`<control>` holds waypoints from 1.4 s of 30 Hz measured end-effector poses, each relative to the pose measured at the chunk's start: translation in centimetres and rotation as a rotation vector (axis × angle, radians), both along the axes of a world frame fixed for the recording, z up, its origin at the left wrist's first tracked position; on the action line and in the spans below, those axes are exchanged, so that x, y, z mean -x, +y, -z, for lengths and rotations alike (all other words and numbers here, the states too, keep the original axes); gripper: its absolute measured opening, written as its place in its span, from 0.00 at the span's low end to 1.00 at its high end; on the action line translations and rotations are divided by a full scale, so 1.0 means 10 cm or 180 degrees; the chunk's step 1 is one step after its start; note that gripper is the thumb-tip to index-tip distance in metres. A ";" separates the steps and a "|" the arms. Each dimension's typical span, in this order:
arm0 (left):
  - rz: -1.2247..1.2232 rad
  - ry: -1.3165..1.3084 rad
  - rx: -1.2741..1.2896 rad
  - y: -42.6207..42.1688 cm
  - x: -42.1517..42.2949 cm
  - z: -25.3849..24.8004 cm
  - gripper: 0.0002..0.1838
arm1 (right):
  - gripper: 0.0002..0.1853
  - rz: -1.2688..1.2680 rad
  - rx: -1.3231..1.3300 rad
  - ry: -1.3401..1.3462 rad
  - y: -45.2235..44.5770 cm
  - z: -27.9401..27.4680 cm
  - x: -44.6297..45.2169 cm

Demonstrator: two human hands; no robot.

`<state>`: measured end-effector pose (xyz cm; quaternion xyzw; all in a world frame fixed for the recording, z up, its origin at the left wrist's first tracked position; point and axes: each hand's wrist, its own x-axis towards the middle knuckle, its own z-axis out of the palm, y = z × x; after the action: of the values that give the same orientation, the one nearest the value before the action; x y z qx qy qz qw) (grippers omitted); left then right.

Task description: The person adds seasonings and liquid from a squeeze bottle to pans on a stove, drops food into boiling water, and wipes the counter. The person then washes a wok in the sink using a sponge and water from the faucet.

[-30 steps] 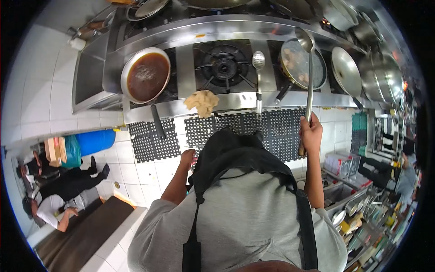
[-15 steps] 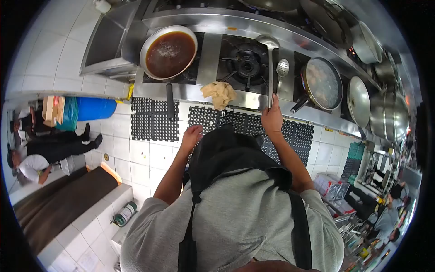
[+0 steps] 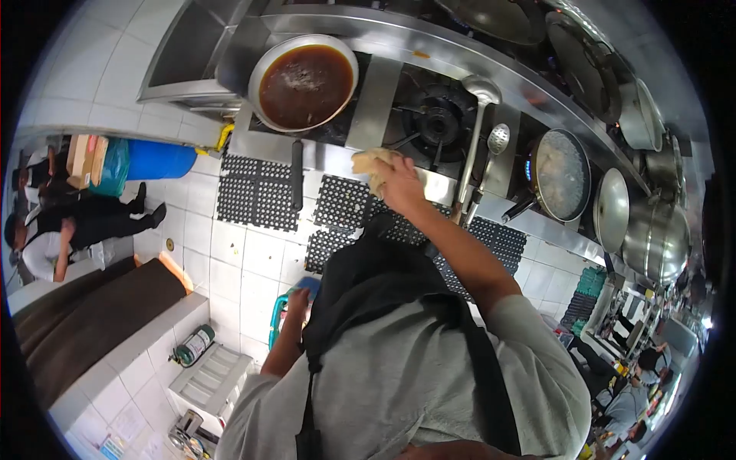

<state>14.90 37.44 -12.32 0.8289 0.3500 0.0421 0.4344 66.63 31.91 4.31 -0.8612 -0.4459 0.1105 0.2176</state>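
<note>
My right hand (image 3: 402, 184) is closed on a crumpled tan cloth (image 3: 368, 162) at the front edge of the stove. To its right, a ladle (image 3: 481, 96) and a slotted spoon (image 3: 498, 140) rest on the stove with their handles toward me. Left of the cloth stands a wide pan (image 3: 256, 80) of dark brown liquid, its black handle (image 3: 297, 176) sticking out past the edge. My left hand (image 3: 298, 299) hangs low beside my apron, near a teal and blue item (image 3: 277, 318); its fingers are too unclear to read.
A pan of bubbling pale liquid (image 3: 558, 175) sits over a blue flame at right. Beyond it are an empty pan (image 3: 611, 208) and big metal pots (image 3: 655, 238). Black rubber mats (image 3: 257, 192) cover part of the tiled floor. Co-workers are at far left and far right.
My right hand has left the ladle handle and moved left onto the cloth, closing on it. My left hand has dropped back toward my body. The view has shifted slightly.
</note>
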 end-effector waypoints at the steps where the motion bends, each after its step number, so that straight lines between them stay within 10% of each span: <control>1: -0.1099 0.0810 0.1238 -0.06 -0.01 -0.25 0.14 | 0.26 -0.0177 0.0267 0.0243 0.07 0.05 -0.07; 2: -0.2178 0.1659 0.2472 -0.12 -0.03 -0.36 0.14 | 0.26 -0.0119 0.0313 0.0206 0.12 0.04 -0.18; 4: -0.1014 0.0617 0.1978 -0.32 0.56 -0.03 0.13 | 0.21 -0.0050 0.0003 0.0447 0.24 -0.08 -0.40; 10: -0.3658 0.1003 0.3332 -0.75 0.10 -0.66 0.16 | 0.24 0.0981 -0.0354 -0.0909 0.59 -0.48 -1.86; 17: -0.3330 0.1051 0.3775 -1.23 0.21 -0.46 0.12 | 0.25 0.0433 0.0740 -0.0911 1.91 0.66 -2.94; 20: -0.0455 0.0295 0.0322 -1.53 0.41 -0.41 0.14 | 0.24 -0.0220 0.0968 -0.1245 2.43 0.60 -2.87; 22: -0.0377 0.0591 0.0473 -1.51 0.49 -0.39 0.16 | 0.24 -0.0295 0.0592 -0.1011 2.47 0.70 -2.78; 24: -0.1724 0.1542 0.2385 -1.18 0.16 -0.42 0.17 | 0.24 -0.0388 0.0245 -0.0981 2.35 0.84 -2.58; 29: -0.2188 0.0123 0.0987 -0.15 -1.42 -0.63 0.14 | 0.18 -0.0185 0.0086 -0.0176 1.30 0.48 -0.75; 33: -0.1008 -0.0611 -0.0588 0.59 -3.23 -1.42 0.29 | 0.17 -0.0805 0.0196 0.0433 0.92 0.25 -0.21; 35: -0.0521 -0.0877 -0.0792 0.71 -3.77 -1.44 0.32 | 0.19 -0.0187 0.0138 0.3623 0.80 0.21 -0.30; 42: 0.0435 -0.1074 -0.1742 1.27 -3.81 -0.81 0.29 | 0.25 0.0308 -0.0303 0.2014 0.20 -0.54 -0.53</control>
<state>53.00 50.11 -4.18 0.9178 0.1924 0.2421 0.2491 71.89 33.89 9.75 -0.7932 -0.3193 0.3412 0.3905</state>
